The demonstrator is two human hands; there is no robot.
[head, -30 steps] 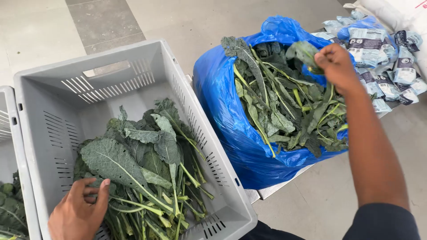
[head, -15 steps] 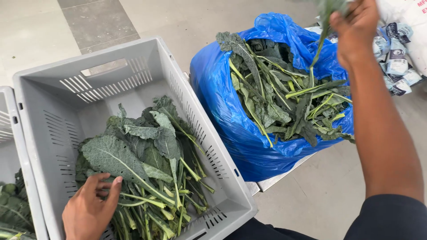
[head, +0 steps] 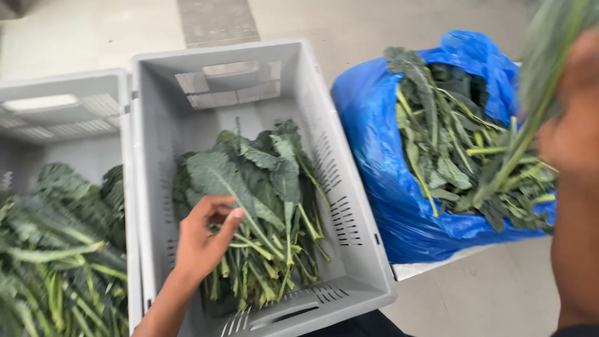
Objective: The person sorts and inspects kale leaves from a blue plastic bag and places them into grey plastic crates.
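A pile of dark green leafy stalks (head: 262,200) lies in the middle grey plastic crate (head: 349,237). My left hand (head: 203,240) rests on the stems of that pile, fingers spread over the leaves. My right hand (head: 571,134), blurred and close to the camera at the right edge, is shut on one long leaf stalk (head: 543,68) lifted above a blue plastic bag (head: 399,206). The bag is full of loose green leaves (head: 462,150).
A second grey crate (head: 68,106) on the left holds more leafy greens (head: 56,249). The crates and bag stand on a pale tiled floor (head: 93,31). A white board edge (head: 437,265) shows under the bag.
The view has swung left, bringing the second crate into sight. My right hand has lifted the leaf stalk up out of the bag and toward the camera. My left hand stays on the pile.
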